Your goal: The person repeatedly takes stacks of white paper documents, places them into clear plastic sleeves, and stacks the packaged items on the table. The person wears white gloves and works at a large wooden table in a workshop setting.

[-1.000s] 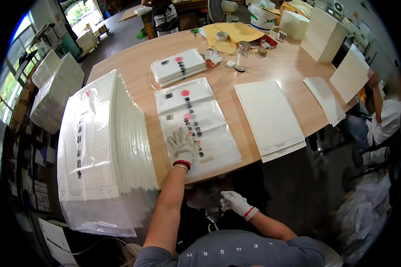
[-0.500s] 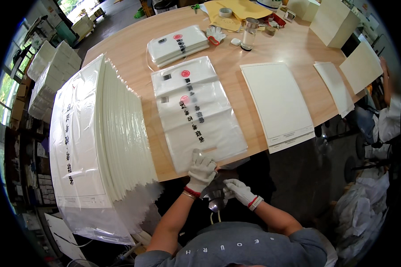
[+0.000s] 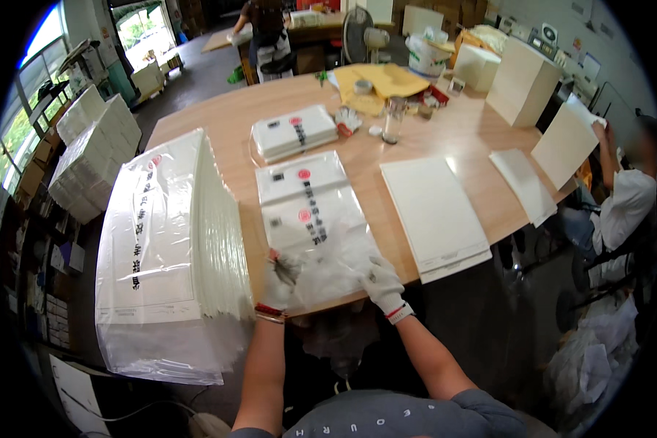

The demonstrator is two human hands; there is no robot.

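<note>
Clear plastic bags with red round marks and black print (image 3: 317, 212) lie in a flat pile at the table's near edge. My left hand (image 3: 276, 287), in a white glove, is at the pile's lower left edge; its fingers are blurred and partly dark. Across from it, my right hand (image 3: 384, 288), also gloved, has its fingers closed at the lower right edge of the top bag. Between both hands the clear film looks creased. To the left stands a tall stack of filled plastic bags (image 3: 153, 241) holding white sheets.
A smaller pile of bags (image 3: 296, 131) lies farther back beside a spare glove (image 3: 348, 120) and a clear cup (image 3: 393, 120). White paper sheets (image 3: 434, 212) and a thinner paper pile (image 3: 522, 186) lie rightward. A person (image 3: 624, 190) sits at the far right holding a board.
My hands have moved from the table's edge and my lap up to the two sides of the bag pile. The view has tilted up, showing more of the room.
</note>
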